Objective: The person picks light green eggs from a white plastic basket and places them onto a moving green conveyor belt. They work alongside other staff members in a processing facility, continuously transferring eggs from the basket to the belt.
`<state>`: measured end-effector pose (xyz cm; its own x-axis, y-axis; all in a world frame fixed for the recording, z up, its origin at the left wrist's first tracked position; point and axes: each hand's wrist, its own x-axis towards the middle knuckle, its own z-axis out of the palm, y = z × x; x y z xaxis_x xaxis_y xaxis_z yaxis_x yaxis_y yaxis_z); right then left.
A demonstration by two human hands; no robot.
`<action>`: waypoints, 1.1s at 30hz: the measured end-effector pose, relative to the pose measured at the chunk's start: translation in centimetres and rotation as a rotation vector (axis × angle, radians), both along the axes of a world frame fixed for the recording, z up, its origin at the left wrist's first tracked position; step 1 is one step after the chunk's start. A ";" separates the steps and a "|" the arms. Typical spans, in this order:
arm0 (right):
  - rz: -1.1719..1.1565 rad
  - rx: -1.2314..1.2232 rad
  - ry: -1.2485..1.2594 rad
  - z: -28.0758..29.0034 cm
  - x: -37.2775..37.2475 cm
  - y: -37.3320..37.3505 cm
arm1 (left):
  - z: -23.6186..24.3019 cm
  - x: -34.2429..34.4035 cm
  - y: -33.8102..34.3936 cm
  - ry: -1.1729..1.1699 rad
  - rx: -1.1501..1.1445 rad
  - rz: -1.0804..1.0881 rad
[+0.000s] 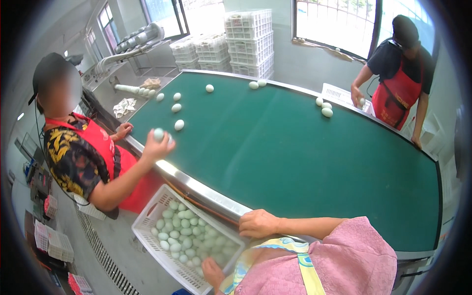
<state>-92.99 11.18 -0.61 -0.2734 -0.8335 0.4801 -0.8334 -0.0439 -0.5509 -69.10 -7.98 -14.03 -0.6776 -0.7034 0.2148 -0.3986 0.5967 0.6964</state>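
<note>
My right hand (258,223) rests at the near edge of the green conveyor table (300,172), fingers curled over its metal rim. Below it, my left hand (212,269) is at the near end of a white plastic crate (150,209) filled with several pale eggs (186,231); its fingers are blurred, and I cannot make out whether they hold an egg. The crate sits low beside the table. Several loose eggs (179,125) lie along the far and left parts of the green surface.
At left, a worker in a red apron (115,182) holds eggs in a raised hand. Another worker (393,88) holds an egg at the far right, beside a white container (337,93). Stacked white crates (250,44) stand behind. A floor drain (98,246) runs at lower left.
</note>
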 end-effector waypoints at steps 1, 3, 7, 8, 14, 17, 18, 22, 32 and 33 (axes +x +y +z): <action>-0.005 0.000 -0.002 0.2 -0.2 0.2 | 0.2 -0.2 0.3 -0.012 0.005 0.011; -0.003 -0.004 -0.020 0.2 0.0 0.1 | 0.3 0.3 0.2 -0.033 -0.005 0.027; -0.010 -0.027 -0.014 0.2 -0.3 0.3 | -0.2 0.7 -0.1 -0.025 -0.033 0.001; -0.012 -0.028 -0.015 0.2 -0.4 0.4 | -0.2 0.6 0.0 -0.017 -0.032 -0.008; -0.013 -0.041 -0.036 2.0 -1.2 0.9 | 1.1 0.4 0.4 -0.015 -0.071 -0.024; -0.025 -0.040 -0.021 2.6 -1.6 1.1 | 2.9 -0.1 1.3 -0.040 -0.020 -0.005; -0.028 -0.041 -0.012 2.7 -1.7 1.5 | 3.4 -0.6 1.8 -0.050 -0.025 -0.031; -0.052 -0.024 0.009 2.9 -1.6 0.3 | 4.7 -0.3 1.0 -0.077 -0.122 -0.004; -0.218 -0.082 -1.048 2.2 -2.8 -1.8 | 4.3 -0.4 0.6 0.018 -0.063 0.049; -0.260 -0.123 -1.118 2.0 -3.5 -2.3 | 4.3 -0.3 0.5 0.009 -0.057 0.058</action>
<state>-96.53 8.83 1.36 -0.7538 -0.6539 -0.0640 0.1251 -0.0472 -0.9910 -69.38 -7.45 -9.72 -0.6340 -0.7278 0.2614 -0.4275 0.6115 0.6658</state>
